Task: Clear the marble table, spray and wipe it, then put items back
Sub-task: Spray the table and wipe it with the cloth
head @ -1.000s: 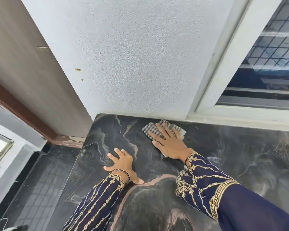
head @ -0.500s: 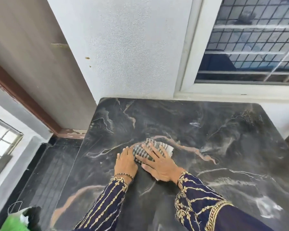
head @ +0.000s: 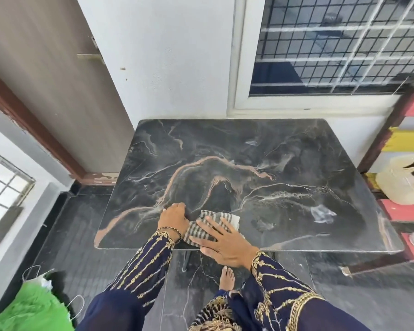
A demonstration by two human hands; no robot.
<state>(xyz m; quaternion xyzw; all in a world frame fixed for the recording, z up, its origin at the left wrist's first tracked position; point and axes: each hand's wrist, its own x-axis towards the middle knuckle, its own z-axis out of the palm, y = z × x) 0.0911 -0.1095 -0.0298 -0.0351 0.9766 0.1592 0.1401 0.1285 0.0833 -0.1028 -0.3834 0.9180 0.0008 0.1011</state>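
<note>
The dark marble table point(head: 285, 163) stands against the white wall, its top bare apart from wet streaks. A striped grey-and-white cloth point(head: 207, 224) lies near the table's front edge. My right hand point(head: 225, 244) presses flat on the cloth with fingers spread and straight. My left hand point(head: 173, 219) rests on the marble just left of the cloth, its fingers bent downward, touching the cloth's edge; nothing shows inside it.
A green bag point(head: 29, 309) with white handles sits on the dark tiled floor at the lower left. A red and yellow shelf point(head: 411, 149) with a pale plastic container point(head: 402, 182) stands right of the table. A barred window point(head: 339, 44) is behind. My bare foot point(head: 227, 278) stands under the table's front edge.
My right hand has dragged the cloth from the back of the table toward the front edge. My left hand came back with it. The view has pulled back, showing the whole table.
</note>
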